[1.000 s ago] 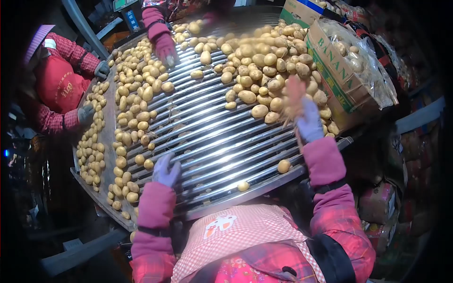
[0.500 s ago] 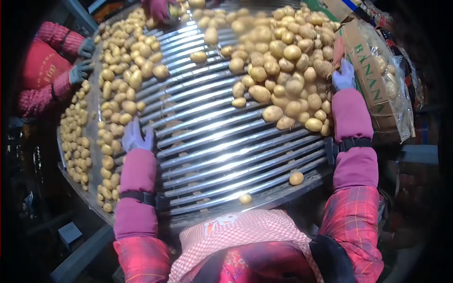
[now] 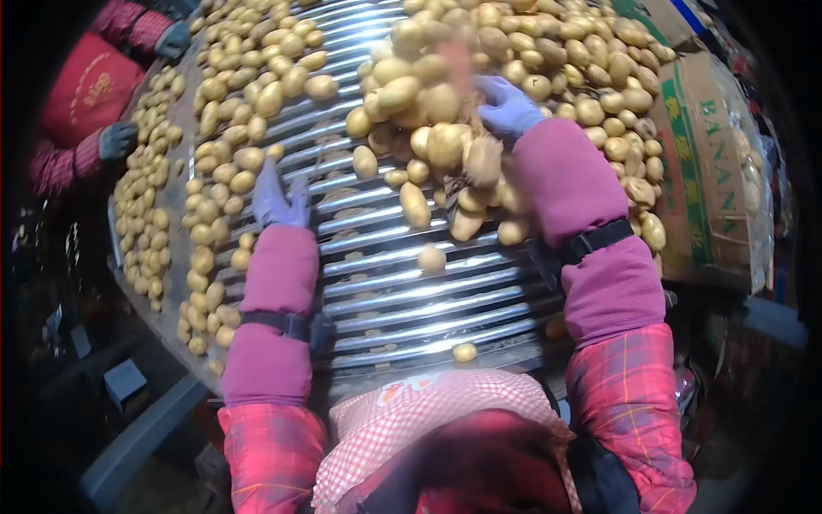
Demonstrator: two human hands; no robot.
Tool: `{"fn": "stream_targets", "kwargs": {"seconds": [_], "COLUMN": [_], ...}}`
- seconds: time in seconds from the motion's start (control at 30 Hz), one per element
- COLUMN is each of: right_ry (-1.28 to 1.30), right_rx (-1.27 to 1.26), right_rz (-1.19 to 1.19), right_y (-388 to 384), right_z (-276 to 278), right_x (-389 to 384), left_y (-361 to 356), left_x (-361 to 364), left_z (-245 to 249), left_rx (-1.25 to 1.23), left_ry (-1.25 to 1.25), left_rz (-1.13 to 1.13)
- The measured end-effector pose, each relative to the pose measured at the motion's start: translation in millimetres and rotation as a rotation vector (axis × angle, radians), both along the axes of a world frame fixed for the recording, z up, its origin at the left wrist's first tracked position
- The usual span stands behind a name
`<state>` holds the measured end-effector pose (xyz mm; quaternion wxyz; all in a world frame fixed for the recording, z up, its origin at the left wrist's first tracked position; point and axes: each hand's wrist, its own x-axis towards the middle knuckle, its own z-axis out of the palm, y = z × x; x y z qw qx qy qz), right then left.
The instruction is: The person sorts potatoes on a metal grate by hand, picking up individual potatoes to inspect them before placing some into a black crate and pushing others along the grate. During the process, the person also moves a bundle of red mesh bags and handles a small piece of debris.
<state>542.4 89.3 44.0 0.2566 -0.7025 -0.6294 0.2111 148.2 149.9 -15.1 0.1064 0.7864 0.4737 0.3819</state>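
Observation:
My left hand [image 3: 279,200], in a lilac glove, rests flat on the metal roller bars [image 3: 402,295] with its fingers spread, beside a band of small potatoes [image 3: 224,184]. My right hand [image 3: 507,104], also gloved, lies in the big heap of potatoes [image 3: 514,60] at the far right. Its forearm presses against the heap, and potatoes tumble along the sleeve. I cannot tell whether its fingers close on anything. A single potato [image 3: 431,256] rolls loose on the bars between my arms.
A cardboard BANANA box [image 3: 715,184] stands at the right edge of the table. Another person in red with grey gloves [image 3: 117,140] works at the left, by a strip of small potatoes [image 3: 143,223]. One potato [image 3: 465,351] sits at the near edge.
My right hand swung from the box's edge leftward into the heap, dragging potatoes toward me. My left hand slid a little farther up the bars. The view moved closer to the table.

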Motion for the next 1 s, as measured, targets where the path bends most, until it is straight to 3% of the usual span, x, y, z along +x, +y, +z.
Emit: {"fn": "stream_targets", "kwargs": {"seconds": [0.07, 0.13, 0.2, 0.33, 0.4, 0.43, 0.5, 0.53, 0.57, 0.6, 0.63, 0.67, 0.73, 0.8, 0.87, 0.9, 0.97, 1.0], "right_ry": [0.114, 0.162, -0.062, 0.113, 0.116, 0.136, 0.184, 0.199, 0.160, -0.009, -0.111, -0.194, -0.207, -0.485, -0.502, -0.499, -0.518, -0.443], "right_rx": [0.012, 0.061, -0.064, -0.089, -0.104, 0.057, 0.266, 0.319, 0.300, 0.373, 0.396, 0.425, 0.419, 0.279, 0.028, 0.015, -0.297, -0.277], "right_rz": [0.055, 0.117, 0.162, 0.312, 0.368, 0.388, 0.320, 0.221, 0.120, 0.023, -0.097, -0.194, -0.423, -0.592, -0.778, -0.789, -0.905, -0.915], "right_y": [26, 29, 14, -20, -32, -41, -57, -66, -84, -107, -137, -165, -230, -304, -365, -370, -357, -340], "right_z": [-11, -8, 36, 40, 48, 45, 39, 40, 53, 60, 69, 78, 93, 107, 88, 73, 55, 50], "right_x": [-43, -98, -164, -229, -232, -225, -191, -163, -130, -95, -60, -32, 11, 43, 76, 80, 90, 94], "left_y": [26, 41, 51, 27, -26, -37, -35, 42, 9, -25, -67, -79, -109, -114, -114, -113, -108, -107], "left_x": [-15, -20, -30, -70, -42, -59, -118, -172, -146, -131, -110, -122, -120, -124, -123, -121, -120, -120], "left_z": [-50, -49, -37, -26, 84, 76, 14, -98, -50, -36, 15, -4, 26, 27, 24, 23, 22, 21], "left_rx": [-0.295, -0.543, -0.708, -0.727, -1.084, -1.085, 0.047, -0.471, -0.598, -0.753, -0.660, -0.459, -0.379, -0.399, -0.428, -0.388, -0.361, -0.350], "left_ry": [-0.264, -0.430, -0.536, -0.397, -0.801, -0.801, 0.157, -0.026, -0.229, -0.326, -0.308, -0.109, 0.053, 0.074, 0.101, 0.164, 0.226, 0.230], "left_rz": [0.064, 0.162, 0.205, 0.068, 0.307, 0.316, -0.295, -0.051, -0.065, -0.074, -0.126, -0.019, -0.024, -0.050, -0.075, -0.046, -0.035, -0.033]}}
